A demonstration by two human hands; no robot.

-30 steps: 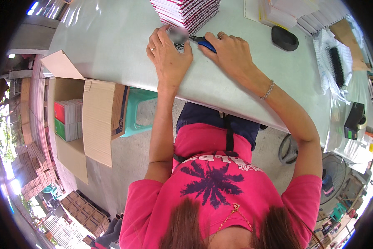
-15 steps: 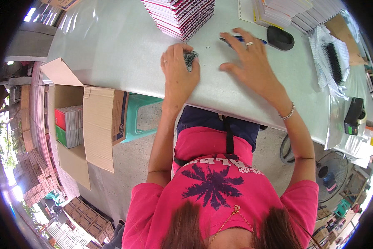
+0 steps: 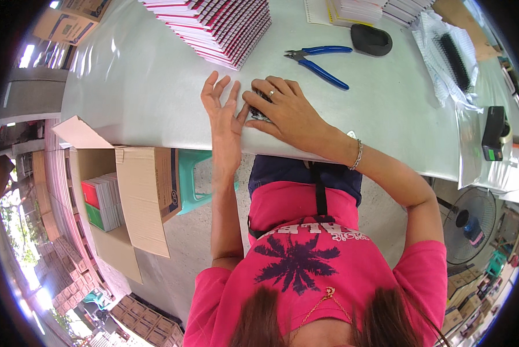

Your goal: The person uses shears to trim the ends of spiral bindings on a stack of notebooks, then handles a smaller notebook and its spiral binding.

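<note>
My right hand (image 3: 282,110) is closed over a small dark, wiry-looking clump (image 3: 261,114) near the table's front edge. Its fingers cover most of the clump, so I cannot make out its kind. Just left of it, my left hand (image 3: 223,113) is held with its fingers spread, thumb close to the clump. Beyond both hands rises a tall stack of spiral-bound notebooks (image 3: 216,29) with red-edged covers. Blue-handled cutting pliers (image 3: 323,62) lie with their handles apart, to the right of the stack. A black rounded object (image 3: 371,40) sits beside them.
Black binding coils (image 3: 455,61) lie on crumpled wrapping at the right, with a black tape dispenser (image 3: 494,134) nearer. More notebooks (image 3: 358,10) are piled at the back. An open carton (image 3: 144,194) with books stands left below the table, beside a green stool (image 3: 193,179). A fan (image 3: 470,225) is at the lower right.
The right hand has left the pliers and moved left onto the clump. The left hand has let go of the clump and spread its fingers. The view has shifted slightly.
</note>
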